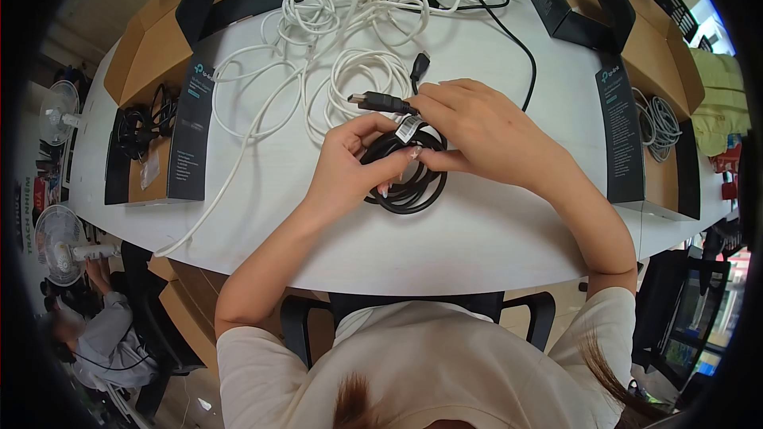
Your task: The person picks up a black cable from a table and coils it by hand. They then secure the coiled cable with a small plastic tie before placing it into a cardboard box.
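Observation:
Between my hands, just above the white table, is a black HDMI cable (407, 197) wound into a round coil. My left hand (346, 160) grips the coil's left side, its thumb lying across the loops. From above and the right, my right hand (477, 129) closes on the upper part of the same coil. One HDMI plug (380, 102) points left over my left fingers; a second black plug (420, 68) sticks up beyond my right fingertips. A white label (409, 129) shows on the cable between the hands.
Tangled white cables (373, 0) cover the far middle of the table (477, 262), with a loose black cable (517, 40) among them. An open box (191, 135) at left holds black adapters; another open box (624, 127) at right holds a grey cable (658, 127). A person (111, 334) sits at lower left near fans.

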The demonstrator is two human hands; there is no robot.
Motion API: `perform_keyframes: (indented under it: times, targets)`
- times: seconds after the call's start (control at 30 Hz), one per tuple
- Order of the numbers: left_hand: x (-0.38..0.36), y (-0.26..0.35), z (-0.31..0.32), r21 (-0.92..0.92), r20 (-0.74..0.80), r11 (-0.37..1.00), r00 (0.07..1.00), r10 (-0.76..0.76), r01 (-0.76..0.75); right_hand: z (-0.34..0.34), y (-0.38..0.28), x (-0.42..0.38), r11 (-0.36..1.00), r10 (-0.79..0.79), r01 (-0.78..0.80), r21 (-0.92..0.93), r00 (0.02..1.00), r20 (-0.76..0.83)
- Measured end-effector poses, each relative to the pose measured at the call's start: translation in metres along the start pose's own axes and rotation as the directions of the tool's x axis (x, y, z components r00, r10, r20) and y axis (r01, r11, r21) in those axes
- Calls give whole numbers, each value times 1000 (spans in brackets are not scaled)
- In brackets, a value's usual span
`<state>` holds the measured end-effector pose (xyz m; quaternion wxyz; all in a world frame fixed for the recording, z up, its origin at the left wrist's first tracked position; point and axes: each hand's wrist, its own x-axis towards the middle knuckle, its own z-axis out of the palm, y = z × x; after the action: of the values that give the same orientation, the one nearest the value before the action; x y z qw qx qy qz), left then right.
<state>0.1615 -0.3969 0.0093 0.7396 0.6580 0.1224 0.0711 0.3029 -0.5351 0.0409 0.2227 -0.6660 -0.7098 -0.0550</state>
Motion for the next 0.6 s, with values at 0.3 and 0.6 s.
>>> perform_keyframes:
  times: [0.3,0.6]
  targets:
    - [2,-4,-2,-126,-67,985,992,108,-115,1,9,1,963,263,-261,67,964,-39]
    - [9,-10,-4,39,-194,944,924,330,-329,5,10,6,841,504,-483,244,863,-27]
